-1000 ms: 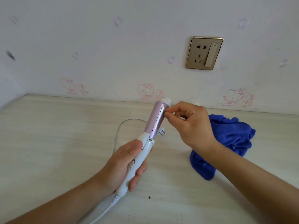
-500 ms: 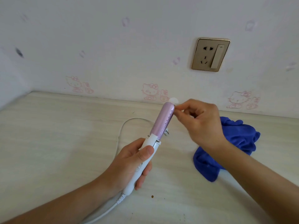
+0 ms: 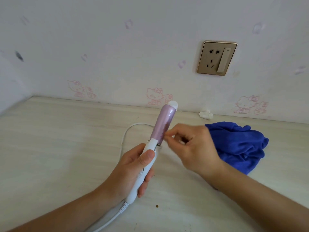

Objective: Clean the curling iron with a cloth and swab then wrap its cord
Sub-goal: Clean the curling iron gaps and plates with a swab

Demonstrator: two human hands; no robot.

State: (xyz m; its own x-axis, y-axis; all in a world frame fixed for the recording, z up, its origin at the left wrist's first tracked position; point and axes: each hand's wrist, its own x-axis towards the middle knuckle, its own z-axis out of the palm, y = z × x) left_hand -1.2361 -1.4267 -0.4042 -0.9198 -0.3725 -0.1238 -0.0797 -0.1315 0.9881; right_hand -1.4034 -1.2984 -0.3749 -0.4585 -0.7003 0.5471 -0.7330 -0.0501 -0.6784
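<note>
Fingers of left hand (image 3: 132,168): curled round the white handle of the curling iron (image 3: 163,124), with the thumb lying along the front of the handle and the fingertips showing on the far side.
Cord (image 3: 126,133): white, lying in a loop on the pale wood-grain table (image 3: 50,148) behind the left hand. A second stretch leaves the bottom of the handle and runs towards the lower edge of the view.
Curling iron position: held above the table and tilted, with its pink barrel pointing up and away and its round white tip at the top. A darker smudge shows on the lower right of the barrel.
Crumb (image 3: 157,206): a small brown speck on the table, near the bottom of the handle.
Fingers of right hand (image 3: 192,148): bent inward, with thumb and forefinger pinched close together and touching the lower right of the barrel.
Swab (image 3: 173,136): only a pale, blurred sliver inside the pinch.
Tissue (image 3: 206,114): a small crumpled white wad by the wall.
Wall socket (image 3: 216,58): a gold plate with outlets and a switch, on pale wallpaper with pink cartoon cats.
Cloth (image 3: 237,146): blue and crumpled, lying on the table just behind the right hand.
</note>
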